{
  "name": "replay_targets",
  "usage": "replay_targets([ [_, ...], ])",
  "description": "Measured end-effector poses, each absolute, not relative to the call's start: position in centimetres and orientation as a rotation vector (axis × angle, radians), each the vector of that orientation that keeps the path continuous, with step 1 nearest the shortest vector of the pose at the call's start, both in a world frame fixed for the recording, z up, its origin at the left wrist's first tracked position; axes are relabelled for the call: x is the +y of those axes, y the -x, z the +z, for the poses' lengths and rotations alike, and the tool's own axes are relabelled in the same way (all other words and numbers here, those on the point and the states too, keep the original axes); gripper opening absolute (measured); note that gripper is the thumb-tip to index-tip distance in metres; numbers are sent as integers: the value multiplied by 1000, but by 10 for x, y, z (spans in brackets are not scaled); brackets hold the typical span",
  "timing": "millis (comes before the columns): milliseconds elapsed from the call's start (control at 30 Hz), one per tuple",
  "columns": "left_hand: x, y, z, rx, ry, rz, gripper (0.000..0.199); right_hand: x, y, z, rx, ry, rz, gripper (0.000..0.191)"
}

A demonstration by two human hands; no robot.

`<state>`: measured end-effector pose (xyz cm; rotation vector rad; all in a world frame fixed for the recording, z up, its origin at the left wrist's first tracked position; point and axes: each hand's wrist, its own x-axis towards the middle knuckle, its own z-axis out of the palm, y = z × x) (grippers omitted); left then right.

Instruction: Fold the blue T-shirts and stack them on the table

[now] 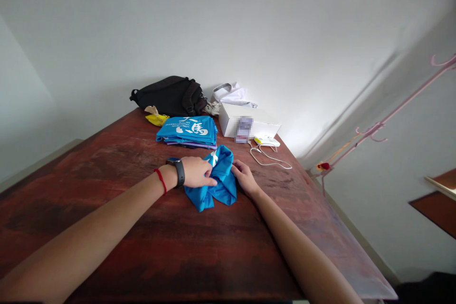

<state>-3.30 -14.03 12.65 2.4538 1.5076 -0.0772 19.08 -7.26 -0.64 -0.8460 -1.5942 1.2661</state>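
A crumpled blue cloth [224, 183] with a bit of white print lies partly folded on the table in front of me. My left hand [195, 172], with a dark watch and a red cord at the wrist, reaches over its left part; the fingers close on the fabric and some are hidden behind it. On the opposite edge, the curled fingers of my right hand [245, 176] grip the cloth, their tips partly out of sight. Just beyond is a stack of neatly folded blue cloths [187, 134] with white lettering, and something purple shows at its bottom.
Behind the stack on the wooden table [171, 247] are a black bag [162, 97], a yellow packet [156, 118] and white fabric [235, 93]. A white box [228, 121] stands at the back right, beside a white device [267, 141] with a cord. A pink rack [402, 104] is off the right side.
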Motion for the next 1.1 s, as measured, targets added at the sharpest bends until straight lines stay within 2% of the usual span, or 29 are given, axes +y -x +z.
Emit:
replay_targets([
  [67,-144,33,124,1520,-2402,-300,47,-74,-191,-5,-1597,860,1260,30],
  [133,-147,32,122,1523,-2397,-368,52,-74,-190,-5,-1606,876,1247,32],
  [600,-155,23,111,1551,-2397,-416,76,-74,-190,-8,-1586,851,1281,33],
  [667,-157,23,106,1567,-2402,-360,70,-74,-189,-8,-1584,864,1258,35],
  [767,-157,23,102,1594,-2431,-287,45,-76,-187,-5,-1583,887,1178,40],
  [867,-154,24,103,1563,-2467,-296,27,-84,-187,5,-1550,916,965,34],
  [967,-151,29,109,1512,-2498,-277,19,-98,-189,22,-1589,947,640,21],
  [1100,-145,41,121,1548,-2516,-176,17,-118,-187,39,-2020,872,440,20],
])
